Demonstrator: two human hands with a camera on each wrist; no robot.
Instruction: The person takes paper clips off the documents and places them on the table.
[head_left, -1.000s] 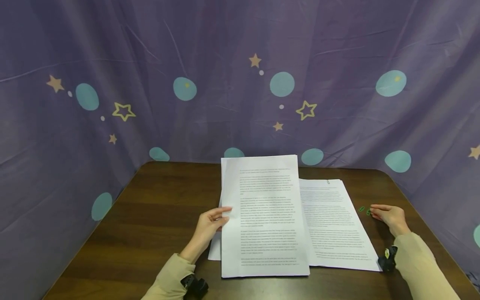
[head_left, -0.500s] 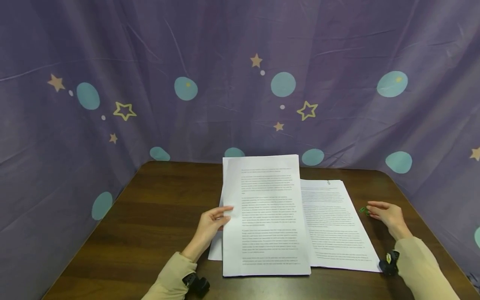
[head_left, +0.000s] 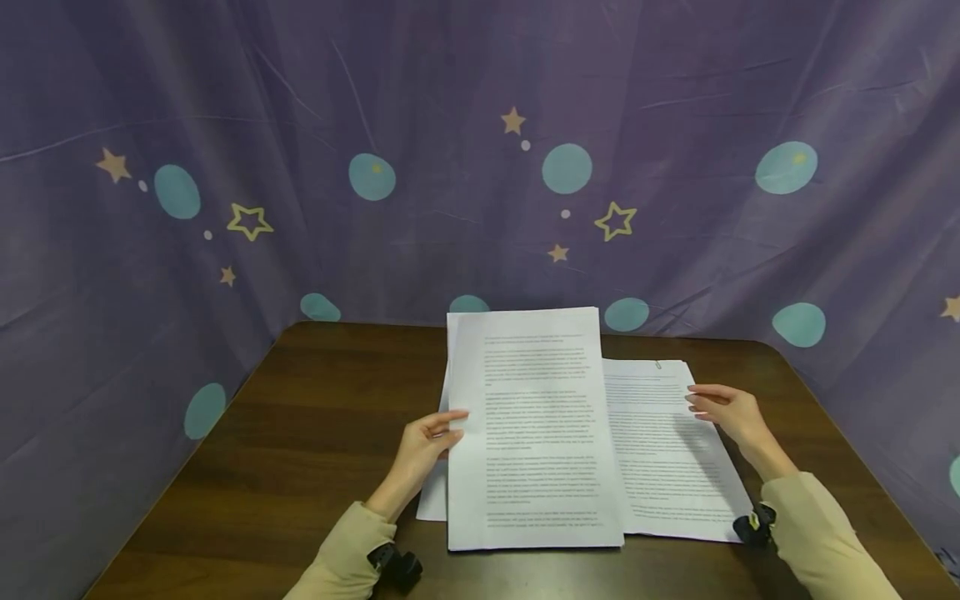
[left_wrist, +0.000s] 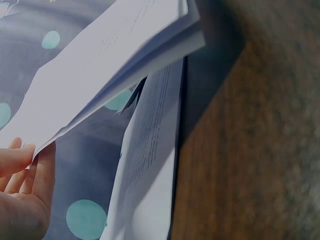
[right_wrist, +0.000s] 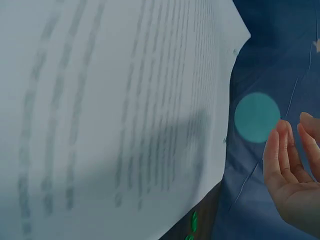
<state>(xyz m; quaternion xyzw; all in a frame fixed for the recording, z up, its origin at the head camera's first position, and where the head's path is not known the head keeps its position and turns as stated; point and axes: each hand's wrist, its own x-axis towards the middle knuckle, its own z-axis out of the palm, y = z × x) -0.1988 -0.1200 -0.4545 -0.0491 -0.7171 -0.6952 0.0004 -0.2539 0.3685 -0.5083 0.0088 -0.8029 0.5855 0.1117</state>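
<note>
My left hand (head_left: pixel 415 458) pinches the left edge of a stack of printed sheets (head_left: pixel 540 433) between thumb and fingers. The left wrist view shows that stack (left_wrist: pixel 100 65) raised, its sheets slightly fanned at a corner. My right hand (head_left: pixel 731 412) hovers over the right edge of a second printed stack (head_left: pixel 660 454), thumb and fingers bent towards each other. In the right wrist view my right hand (right_wrist: pixel 295 175) shows at the right border, and whether a small thing lies between its fingertips cannot be made out. Green paper clips (right_wrist: pixel 194 221) lie on the table beside the paper.
A small clip (head_left: pixel 658 365) sits on the far edge of the right stack. More paper (head_left: pixel 431 498) pokes out beneath the held stack at the left. The brown wooden table (head_left: pixel 300 467) ends at a purple patterned curtain (head_left: pixel 420 233) behind.
My right hand has moved left from beside the green paper clips to the right stack's edge. My left hand keeps its grip on the paper, with barely any shift.
</note>
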